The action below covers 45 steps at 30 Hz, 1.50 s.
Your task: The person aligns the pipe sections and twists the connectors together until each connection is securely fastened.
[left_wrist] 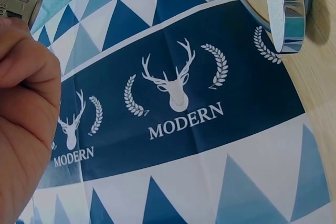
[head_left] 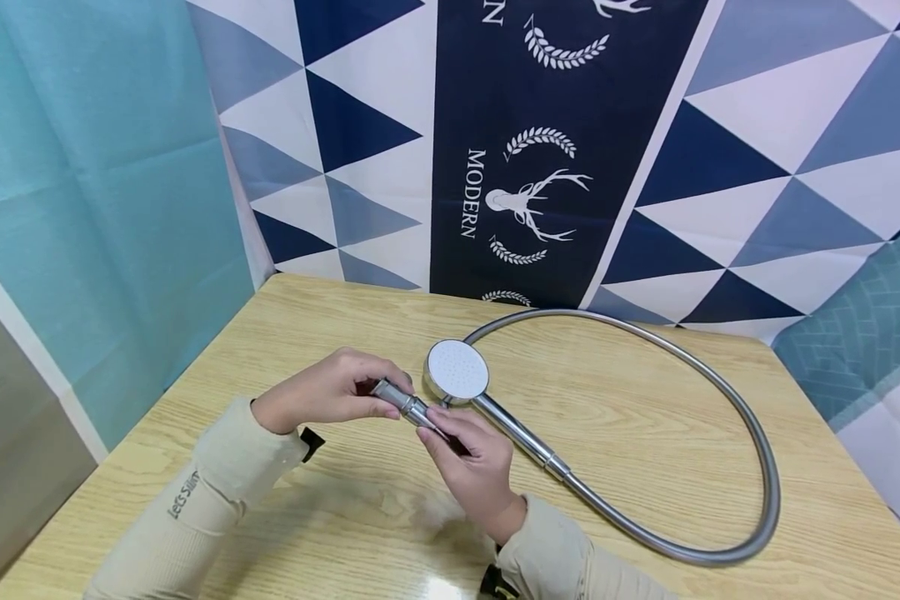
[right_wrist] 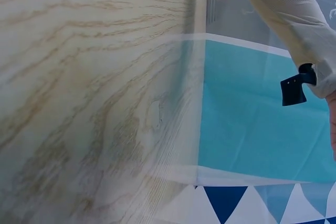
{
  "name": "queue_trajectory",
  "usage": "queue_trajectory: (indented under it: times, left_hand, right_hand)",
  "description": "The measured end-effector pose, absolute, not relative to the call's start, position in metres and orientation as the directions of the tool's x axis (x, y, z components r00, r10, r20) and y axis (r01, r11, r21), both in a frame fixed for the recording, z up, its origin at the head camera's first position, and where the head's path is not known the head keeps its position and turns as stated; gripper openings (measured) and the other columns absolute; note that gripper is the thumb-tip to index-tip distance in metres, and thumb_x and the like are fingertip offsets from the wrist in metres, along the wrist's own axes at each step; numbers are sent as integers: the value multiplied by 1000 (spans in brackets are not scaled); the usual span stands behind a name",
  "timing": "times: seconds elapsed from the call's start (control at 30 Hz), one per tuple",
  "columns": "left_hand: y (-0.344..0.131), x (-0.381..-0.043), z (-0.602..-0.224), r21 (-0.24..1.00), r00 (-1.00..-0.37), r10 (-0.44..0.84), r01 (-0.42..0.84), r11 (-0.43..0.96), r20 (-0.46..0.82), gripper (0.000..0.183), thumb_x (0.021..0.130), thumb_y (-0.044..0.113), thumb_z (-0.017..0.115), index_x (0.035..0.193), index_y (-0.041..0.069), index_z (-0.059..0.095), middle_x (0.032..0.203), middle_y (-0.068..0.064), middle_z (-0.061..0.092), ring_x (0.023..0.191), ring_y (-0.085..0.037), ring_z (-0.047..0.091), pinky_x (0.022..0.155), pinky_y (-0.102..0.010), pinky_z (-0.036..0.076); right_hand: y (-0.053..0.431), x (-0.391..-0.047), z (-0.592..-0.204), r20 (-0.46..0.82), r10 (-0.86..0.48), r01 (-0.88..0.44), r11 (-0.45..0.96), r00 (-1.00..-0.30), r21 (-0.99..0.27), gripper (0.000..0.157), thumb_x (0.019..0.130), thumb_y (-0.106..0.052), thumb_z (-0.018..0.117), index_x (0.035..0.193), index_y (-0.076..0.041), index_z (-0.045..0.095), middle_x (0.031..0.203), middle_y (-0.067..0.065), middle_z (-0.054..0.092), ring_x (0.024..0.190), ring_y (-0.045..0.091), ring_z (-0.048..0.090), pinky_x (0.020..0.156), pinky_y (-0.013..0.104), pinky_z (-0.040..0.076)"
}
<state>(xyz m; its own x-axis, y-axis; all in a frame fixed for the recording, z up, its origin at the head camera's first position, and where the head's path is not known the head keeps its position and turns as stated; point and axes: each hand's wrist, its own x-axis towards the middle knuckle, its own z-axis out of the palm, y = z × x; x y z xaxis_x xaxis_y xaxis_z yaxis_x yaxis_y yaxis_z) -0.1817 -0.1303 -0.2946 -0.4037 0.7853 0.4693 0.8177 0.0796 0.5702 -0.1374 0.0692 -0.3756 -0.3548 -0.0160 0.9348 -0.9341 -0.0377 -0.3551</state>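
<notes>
A short silvery metal pipe fitting [head_left: 405, 404] is held above the wooden table between two hands. At its upper-left end, the left hand [head_left: 337, 387] pinches it between thumb and fingers. The right hand [head_left: 476, 467] grips the lower-right end, covering part of it. Raised lettering shows on the fitting [left_wrist: 14, 3] in the left wrist view, above the left hand [left_wrist: 23, 87]. Just beyond the fingers lies a chrome hand shower [head_left: 457, 371] with its white spray face up. Only an edge of the left hand [right_wrist: 332, 124] appears in the right wrist view.
A grey metal shower hose [head_left: 750, 433] runs from the shower handle and loops across the right side of the wooden table [head_left: 330, 308]. Patterned cloth [head_left: 375, 142] hangs behind the table, with teal cloth [head_left: 105, 183] at the left.
</notes>
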Motion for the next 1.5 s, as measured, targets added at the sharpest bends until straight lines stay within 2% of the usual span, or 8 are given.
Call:
queue_trajectory:
  times: [0.1,0.2,0.27,0.4,0.57,0.9,1.17,1.5]
  left_hand:
    - [-130,-183,-295,570,-400,789,818,77,467,19,80,-7,71,97,0,65,79,-3,64,58,-3,44,49,-22,40]
    - [-129,-185,-296,564,-388,790,823,65,474,20,80,-7,72,98,0,65,79,-4,64,58,-4,44,49,-22,40]
    - [-129,-186,-296,557,-378,790,828,56,483,20,80,-7,71,98,0,65,79,-3,64,58,-4,44,49,-22,40]
    - [-127,-187,-296,555,-375,789,830,51,487,21,80,-7,71,98,1,65,78,-3,63,58,-4,44,48,-22,39]
    - [-126,-186,-296,559,-374,791,827,49,484,21,80,-8,71,98,0,65,79,-4,63,58,-4,43,48,-22,39]
    - [-124,-185,-294,577,-389,793,815,59,469,20,80,-8,71,99,-1,65,78,-3,63,57,-4,43,48,-22,39]
    - [-124,-184,-297,576,-413,785,813,89,462,19,80,-7,72,97,-1,66,78,-3,64,59,-3,43,48,-24,40]
    - [-126,-187,-299,581,-395,788,812,59,472,19,80,-8,71,97,0,65,77,-3,63,57,-3,43,48,-23,39]
  right_hand:
    - [72,-134,-375,891,-35,-891,-20,-452,-453,30,90,-13,67,97,16,67,85,28,65,85,7,64,63,17,52]
    - [74,-133,-374,860,-45,-861,16,-508,-508,37,92,-20,65,95,17,67,84,26,66,73,4,59,56,17,48]
    - [74,-133,-374,872,-40,-873,35,-488,-487,36,92,-19,66,99,16,65,86,26,65,69,7,58,54,17,48]
    - [71,-136,-376,930,-13,-927,85,-369,-366,34,88,-15,70,106,14,64,92,28,63,76,18,62,62,18,51]
    - [70,-138,-376,956,-9,-954,72,-293,-292,25,88,-7,69,98,15,65,93,28,62,91,22,65,75,21,53]
    - [72,-138,-377,945,-13,-944,53,-326,-325,25,90,-8,66,97,17,65,89,29,63,88,21,66,71,21,53]
    - [73,-136,-377,924,-46,-925,52,-379,-377,30,93,-11,63,100,18,63,87,29,63,68,18,60,56,20,50]
    - [75,-134,-374,884,-76,-886,92,-462,-455,37,97,-19,58,97,17,64,86,25,65,61,15,55,51,19,46]
